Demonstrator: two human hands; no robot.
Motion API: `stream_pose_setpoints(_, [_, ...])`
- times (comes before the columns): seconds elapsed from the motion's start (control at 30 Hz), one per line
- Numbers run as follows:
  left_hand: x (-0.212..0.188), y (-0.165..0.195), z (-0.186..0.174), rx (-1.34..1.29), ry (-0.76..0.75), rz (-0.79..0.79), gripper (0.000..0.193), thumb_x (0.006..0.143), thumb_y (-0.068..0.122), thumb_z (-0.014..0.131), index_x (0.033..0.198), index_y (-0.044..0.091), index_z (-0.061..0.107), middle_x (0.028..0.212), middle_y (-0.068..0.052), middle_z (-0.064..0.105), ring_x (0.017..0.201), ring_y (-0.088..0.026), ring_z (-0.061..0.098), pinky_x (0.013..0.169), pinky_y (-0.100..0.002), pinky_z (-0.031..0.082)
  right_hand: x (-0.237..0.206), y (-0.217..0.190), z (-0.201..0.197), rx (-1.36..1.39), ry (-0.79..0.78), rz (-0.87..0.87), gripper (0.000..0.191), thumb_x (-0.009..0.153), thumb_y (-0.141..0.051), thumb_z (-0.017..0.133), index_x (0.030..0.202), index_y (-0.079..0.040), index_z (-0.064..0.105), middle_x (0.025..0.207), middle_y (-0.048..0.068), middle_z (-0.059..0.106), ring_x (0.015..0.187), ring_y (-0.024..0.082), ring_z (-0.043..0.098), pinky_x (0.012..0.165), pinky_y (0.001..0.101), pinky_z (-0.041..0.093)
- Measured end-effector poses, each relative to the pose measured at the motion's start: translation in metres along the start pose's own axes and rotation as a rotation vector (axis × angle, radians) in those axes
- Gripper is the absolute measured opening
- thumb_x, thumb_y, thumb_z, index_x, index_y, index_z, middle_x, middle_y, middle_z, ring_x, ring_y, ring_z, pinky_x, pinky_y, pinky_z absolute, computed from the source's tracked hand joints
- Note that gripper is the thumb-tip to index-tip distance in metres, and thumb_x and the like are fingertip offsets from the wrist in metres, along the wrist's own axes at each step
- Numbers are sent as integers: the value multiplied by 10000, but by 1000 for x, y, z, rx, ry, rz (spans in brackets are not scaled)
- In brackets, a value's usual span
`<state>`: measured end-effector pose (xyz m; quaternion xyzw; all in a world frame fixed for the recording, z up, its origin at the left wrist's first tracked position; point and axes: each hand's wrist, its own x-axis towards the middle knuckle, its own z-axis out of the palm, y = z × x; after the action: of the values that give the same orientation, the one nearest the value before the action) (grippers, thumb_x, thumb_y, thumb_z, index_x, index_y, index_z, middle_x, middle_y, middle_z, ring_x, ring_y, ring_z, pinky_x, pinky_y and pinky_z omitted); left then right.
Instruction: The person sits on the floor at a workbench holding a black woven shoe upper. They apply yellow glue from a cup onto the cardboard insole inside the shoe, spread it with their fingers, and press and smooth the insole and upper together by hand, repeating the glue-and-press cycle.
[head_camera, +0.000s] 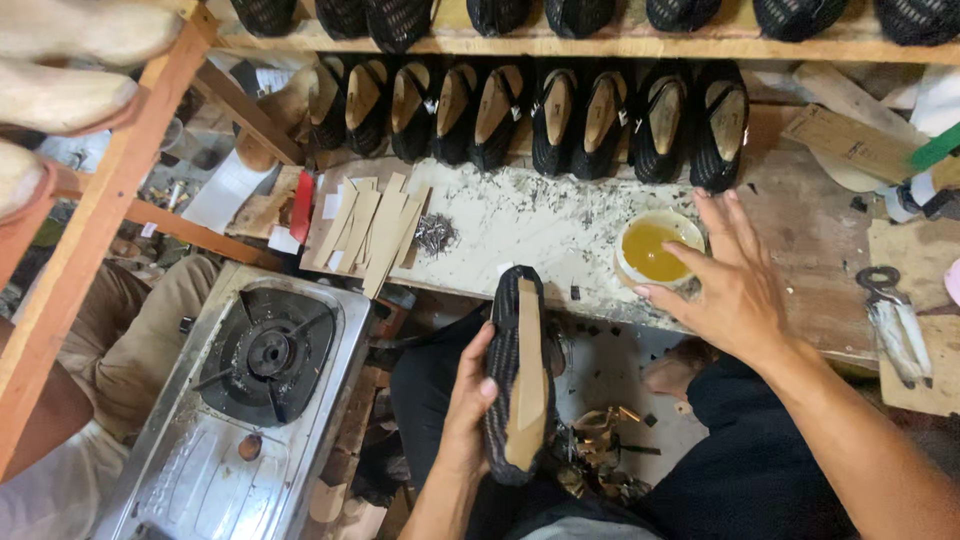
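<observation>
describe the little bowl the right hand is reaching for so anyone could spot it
Start at the pale, scuffed workbench below the row of black mesh shoes. Near its front edge, under the fingers of the right hand, sits a small round bowl. It is the only dish there, with a cream rim and amber-yellow liquid inside.

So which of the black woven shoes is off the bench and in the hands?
The black woven shoe with the tan insole board, gripped sole-up by the left hand; the others stand in rows along the wooden shelf.

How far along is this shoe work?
Done: a row of black woven shoes with tan soles stands on the bench. In hand: the left hand holds another shoe while the right hand reaches over the glue bowl. Left: loose tan strips still lie unused.
</observation>
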<state>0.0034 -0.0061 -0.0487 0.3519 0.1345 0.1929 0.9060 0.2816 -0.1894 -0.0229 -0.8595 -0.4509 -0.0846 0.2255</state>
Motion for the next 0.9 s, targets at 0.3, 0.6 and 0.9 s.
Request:
stream_pose_setpoints(0.3, [25, 5, 25, 15, 149, 23, 498, 1011, 252, 531, 1470, 74, 454, 1458, -114, 522, 1275, -222, 577, 1069, -371, 486, -30, -92, -27, 552, -74, -156, 487, 1026, -498, 450, 1109, -122, 749, 1596, 145, 467, 1564, 367, 337, 1294, 546, 232])
stream_pose_setpoints(0.6, [30, 8, 36, 111, 110, 63, 458, 1005, 218, 519, 1435, 58, 500, 1620, -104, 360, 1433, -210, 422, 1181, -359, 357, -60, -161, 4, 480, -39, -271, 631, 1021, -578, 407, 1482, -165, 531, 1714, 235, 113, 1581, 497, 93, 1254, 594, 167])
stream_pose_setpoints(0.9, [33, 9, 25, 173, 112, 120, 454, 992, 211, 521, 1420, 60, 507, 1671, -124, 301, 1473, -252, 377, 1196, -387, 333, -67, -159, 3, 345, 134, -574, 370, 1001, -396, 581, 1319, -234, 675, 1701, 86, 176, 1557, 434, 175, 1260, 628, 203])
